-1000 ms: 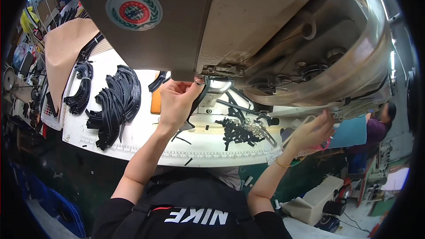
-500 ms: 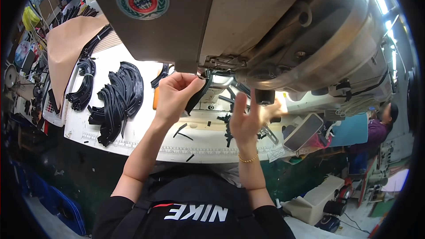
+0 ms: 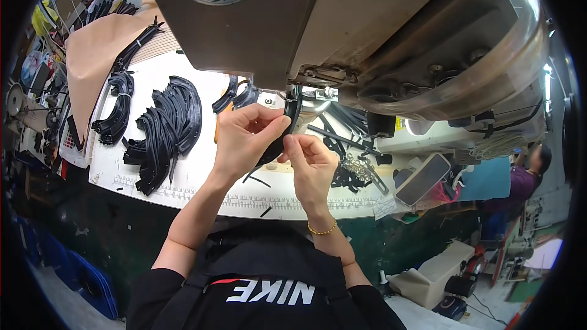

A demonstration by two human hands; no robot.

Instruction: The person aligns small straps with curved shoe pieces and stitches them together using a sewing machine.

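Observation:
A curved black strip [image 3: 292,107] runs from under the head of a sewing machine [image 3: 244,30] down toward me. My left hand [image 3: 246,139] pinches it between thumb and fingers just in front of the needle area. Lower along the strip, my right hand [image 3: 311,164] has its thumb and fingers closed on the edge. Both hands are close together above the white worktable [image 3: 211,174]. The strip's lower end is partly hidden behind my fingers.
A heap of curved black strips [image 3: 165,128] lies left of my hands, beside a tied bundle [image 3: 116,107]. Black scraps and a small chain [image 3: 361,168] lie on the right. A phone-like device [image 3: 422,180] stands farther right. Another person [image 3: 531,174] sits at the far right.
My right hand has come left from beside the machine and closed on the strip. The left hand keeps its pinch and sits slightly lower. The view has shifted a little.

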